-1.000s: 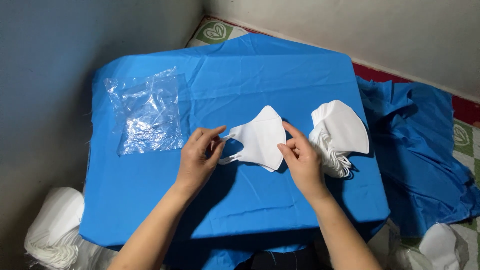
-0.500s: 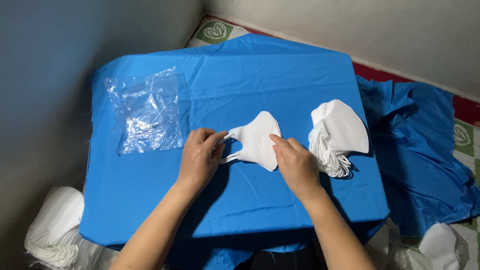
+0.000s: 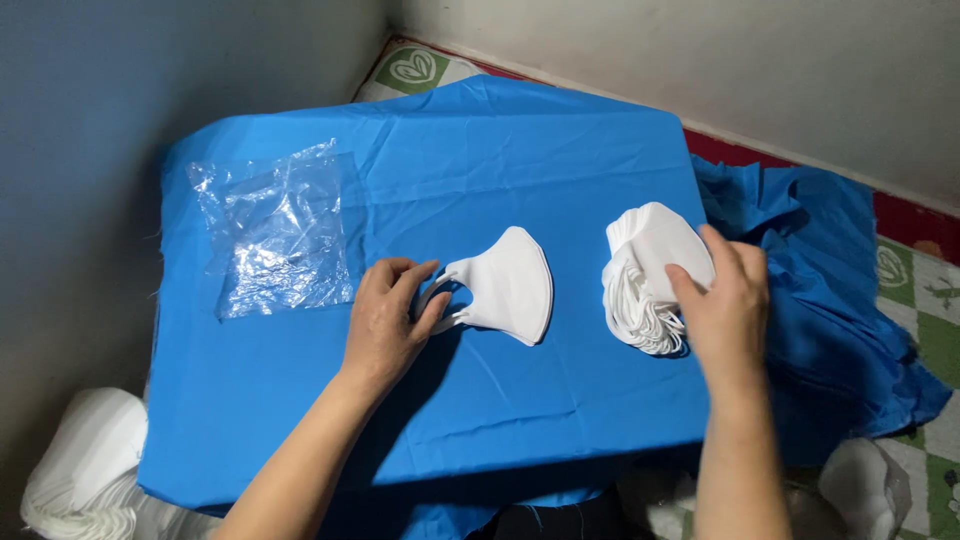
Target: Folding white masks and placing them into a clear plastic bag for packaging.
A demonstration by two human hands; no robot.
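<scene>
Single mask: a white folded face mask [image 3: 508, 285] was laid flat near the middle of the blue cloth [image 3: 520, 150], its ear loops turned toward the left hand.
Left hand: the left hand [image 3: 385, 325] was rested on the cloth just left of the mask; an ear loop was pinched between the thumb and the forefinger, and the other fingers were curled loosely.
Right hand: the right hand [image 3: 728, 305] was laid over the right side of the mask stack, the fingers held together and bent down over its top; whether a mask was actually gripped could not be told.
Mask stack: a stack of white masks [image 3: 645, 280] was seen well apart from the single mask, near the right edge of the table, with the bunched ear loops shown along its lower left side.
Packaging: an empty clear plastic bag [image 3: 275, 240], crumpled and shiny, was spread flat at the left of the cloth, apart from both hands; nothing could be seen inside it.
Covering: the table was draped entirely in the blue cloth, and more blue fabric [image 3: 830, 290] was heaped to the right of it.
Floor, left: a further pile of white masks [image 3: 85, 470] was seen at the lower left, below the table edge.
Floor, right: a white bundle [image 3: 865, 485] was seen at the lower right, on green and white patterned matting [image 3: 925, 300].
</scene>
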